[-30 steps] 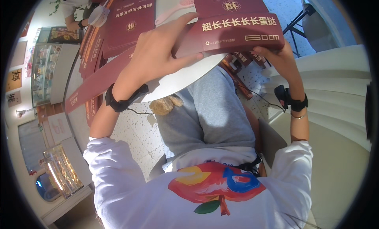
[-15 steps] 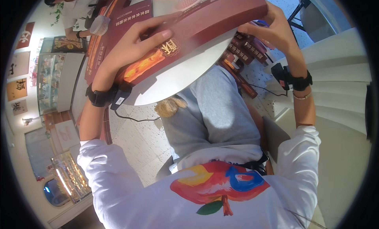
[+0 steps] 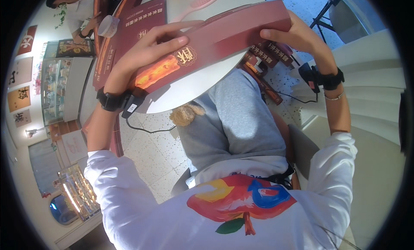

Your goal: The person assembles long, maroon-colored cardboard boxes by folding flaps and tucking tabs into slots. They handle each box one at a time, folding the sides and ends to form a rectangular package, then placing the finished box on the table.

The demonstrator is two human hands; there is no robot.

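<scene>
A long dark red cardboard box (image 3: 233, 34), printed with a golden pastry picture, is tilted over the round white table (image 3: 172, 94). My left hand (image 3: 157, 49) grips it near its left end, the thumb lying across the front face and the fingers over the top edge. At the right end my right hand (image 3: 299, 36) clasps the box, thumb against the front and the other fingers hidden behind it. Beneath my left forearm, another flat dark red box or card (image 3: 142, 21) rests on the table.
A pink hairbrush (image 3: 206, 0) lies on the far table. A clear plastic cup (image 3: 108, 26) stands at the left, near another person's hand (image 3: 90, 23). More dark red boxes (image 3: 276, 51) are piled low at the right. A fuzzy brown toy (image 3: 183, 115) hangs by my leg. A cable runs from each wristband.
The box's right end has come down and slightly left, uncovering more of the hairbrush. My right hand has shifted its hold, thumb now flatter on the front. At upper left the other person's hand has moved.
</scene>
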